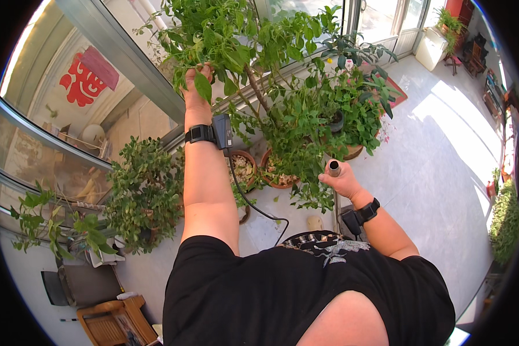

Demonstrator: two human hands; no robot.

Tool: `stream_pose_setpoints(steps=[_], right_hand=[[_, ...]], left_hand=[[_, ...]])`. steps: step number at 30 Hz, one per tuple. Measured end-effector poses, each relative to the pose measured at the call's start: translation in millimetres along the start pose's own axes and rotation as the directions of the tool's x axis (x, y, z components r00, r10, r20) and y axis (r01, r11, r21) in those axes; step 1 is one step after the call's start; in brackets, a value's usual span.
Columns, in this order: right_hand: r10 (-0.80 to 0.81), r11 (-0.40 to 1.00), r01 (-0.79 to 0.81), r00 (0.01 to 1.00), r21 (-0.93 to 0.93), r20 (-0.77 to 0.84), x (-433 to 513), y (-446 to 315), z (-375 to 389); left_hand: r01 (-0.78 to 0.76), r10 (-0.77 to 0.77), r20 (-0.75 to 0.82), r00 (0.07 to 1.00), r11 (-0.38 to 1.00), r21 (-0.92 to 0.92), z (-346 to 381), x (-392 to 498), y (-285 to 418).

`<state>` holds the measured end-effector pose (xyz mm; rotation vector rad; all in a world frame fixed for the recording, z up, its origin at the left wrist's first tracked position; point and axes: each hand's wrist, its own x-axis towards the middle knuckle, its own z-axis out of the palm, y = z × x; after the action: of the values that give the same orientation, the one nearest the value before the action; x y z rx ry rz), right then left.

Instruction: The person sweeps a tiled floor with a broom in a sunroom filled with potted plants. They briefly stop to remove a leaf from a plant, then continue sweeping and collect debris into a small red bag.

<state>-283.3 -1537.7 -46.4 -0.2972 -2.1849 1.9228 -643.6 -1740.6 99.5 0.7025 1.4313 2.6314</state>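
Note:
My left hand reaches up into the leaves of a tall green potted plant. Its fingers look curled among the foliage, and leaves cover part of them, so what they grip is unclear. In front of my body, my right hand is closed around a metal tube, whose hollow end points up at me. The tube's lower part is hard to make out below the fist. The plant's woody stem rises behind my hands. Two terracotta pots with pale litter on the soil stand below.
A bushy jade-like plant stands at left beside the framed glass window. Flowering pots sit to the right. A black cable hangs from my left wrist device. A wooden chair is at lower left.

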Motion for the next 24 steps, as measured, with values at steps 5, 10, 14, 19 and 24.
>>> stream_pose_setpoints(steps=[5, 10, 14, 19, 24], right_hand=[[-0.019, 1.000, 0.019, 1.000, -0.013, 0.002, -0.2, 1.5, -0.1], [-0.025, 0.999, 0.025, 1.000, 0.026, 0.004, -1.3, 1.4, -0.4], [-0.006, 1.000, 0.006, 1.000, -0.007, -0.002, -1.8, 0.9, 0.4], [-0.023, 1.000, 0.023, 1.000, -0.009, 0.003, -2.2, -0.2, -0.1], [-0.018, 1.000, 0.018, 1.000, -0.006, -0.009, -4.0, -1.5, -1.0]], left_hand=[[-0.018, 0.019, -0.067, 0.998, 1.000, 0.016, 2.0, -2.4, -2.6], [0.040, -0.039, -0.033, 0.999, 0.998, 0.054, 1.5, -6.2, -2.9], [-0.007, 0.002, 0.050, 0.999, 0.995, 0.097, -1.1, -7.6, -0.8], [0.051, -0.055, 0.057, 0.997, 0.995, 0.084, -4.3, -10.0, 0.2], [0.090, -0.091, 0.035, 0.995, 0.995, 0.036, -5.3, -10.9, 1.1]])
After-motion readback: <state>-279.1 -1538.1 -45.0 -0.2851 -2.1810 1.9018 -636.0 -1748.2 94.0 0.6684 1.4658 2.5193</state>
